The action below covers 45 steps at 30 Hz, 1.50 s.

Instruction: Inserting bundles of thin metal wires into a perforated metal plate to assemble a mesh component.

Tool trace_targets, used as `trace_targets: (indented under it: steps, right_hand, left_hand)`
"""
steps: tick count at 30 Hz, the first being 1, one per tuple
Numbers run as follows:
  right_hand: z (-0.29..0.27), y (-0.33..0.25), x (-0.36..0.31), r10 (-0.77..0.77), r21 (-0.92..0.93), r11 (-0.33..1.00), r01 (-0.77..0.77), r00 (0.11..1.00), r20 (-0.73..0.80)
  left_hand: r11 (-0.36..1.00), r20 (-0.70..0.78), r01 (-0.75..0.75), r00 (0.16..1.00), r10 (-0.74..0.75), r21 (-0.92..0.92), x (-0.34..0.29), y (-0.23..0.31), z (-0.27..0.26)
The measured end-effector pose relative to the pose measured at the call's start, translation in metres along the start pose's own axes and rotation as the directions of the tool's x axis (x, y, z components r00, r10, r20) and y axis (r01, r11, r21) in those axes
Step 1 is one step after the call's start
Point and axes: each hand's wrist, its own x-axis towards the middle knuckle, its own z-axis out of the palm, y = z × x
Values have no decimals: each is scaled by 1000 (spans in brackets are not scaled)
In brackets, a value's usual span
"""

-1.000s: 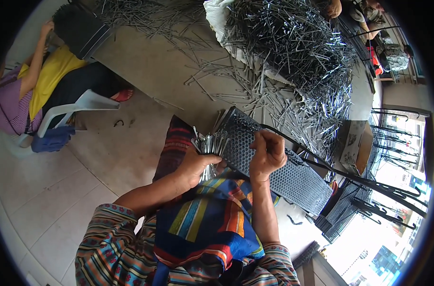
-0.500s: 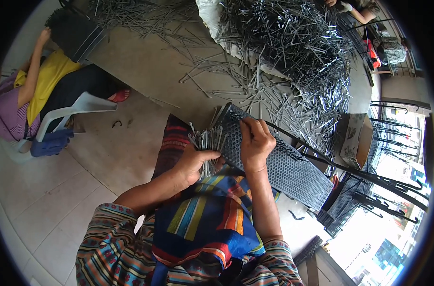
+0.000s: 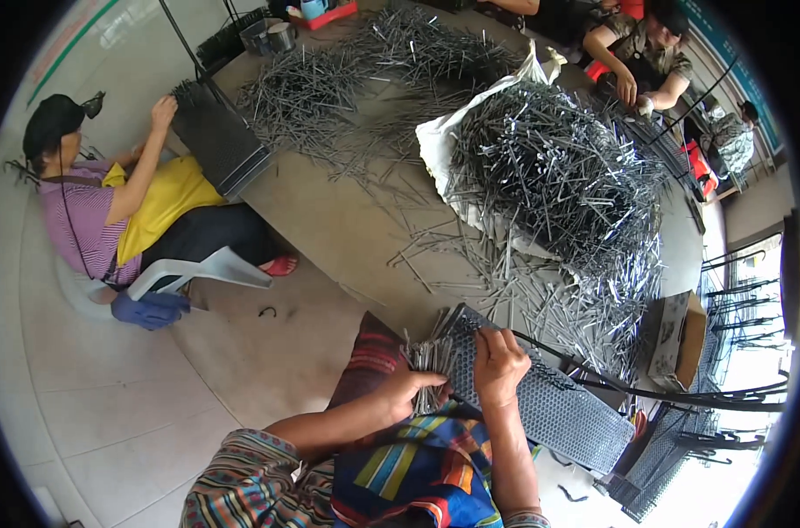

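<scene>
My left hand (image 3: 401, 392) is closed around an upright bundle of thin grey metal rods (image 3: 433, 354) with bent or looped ends. The bundle sits beside the upper left end of a long perforated dark panel (image 3: 571, 412), which slants across my lap. Over that same end, my right hand (image 3: 503, 363) is closed with its fingertips at the holes; whatever it pinches is hidden by the fingers. A short row of dark rod ends (image 3: 554, 374) shows along the panel's far edge. Striped, patterned cloth (image 3: 400, 471) covers my lap under the panel.
On the table (image 3: 316, 224) a large heap of rods (image 3: 554, 167) spills from a white sack (image 3: 437, 154). An open carton (image 3: 677, 339) stands at right, near black hooked rods (image 3: 738, 308). A co-worker (image 3: 83, 207) sits at left with another panel (image 3: 219, 145); another person (image 3: 642, 66) works across the table.
My view has tilted up, so the hands, panel and table appear lower and further right, with more of the far table and co-workers visible. Both hands keep nearly the same place at the panel.
</scene>
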Motion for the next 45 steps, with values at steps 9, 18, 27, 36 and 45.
trace_targets:
  steps: [9, 18, 27, 36, 45]
  right_hand:
    - [2, -1, 2, 177, 20, 984, -178, 983, 48]
    - [-6, 10, -21, 304, 461, 779, -425, 899, 315]
    - [-11, 7, -37, 488, 748, 199, -633, 726, 485]
    - [7, 23, -23, 328, 451, 864, -222, 929, -170]
    - [1, 18, -15, 210, 314, 936, -160, 968, -134]
  left_hand:
    - [997, -47, 69, 996, -71, -28, -1, -2, -1]
    - [971, 19, 208, 978, -207, -115, 2, 1, -11]
    - [994, -151, -19, 988, 36, 108, -5, 2, 13]
    - [976, -183, -84, 976, 122, 200, 1, 0, 12]
    - [989, -133, -39, 989, 58, 143, 6, 0, 0]
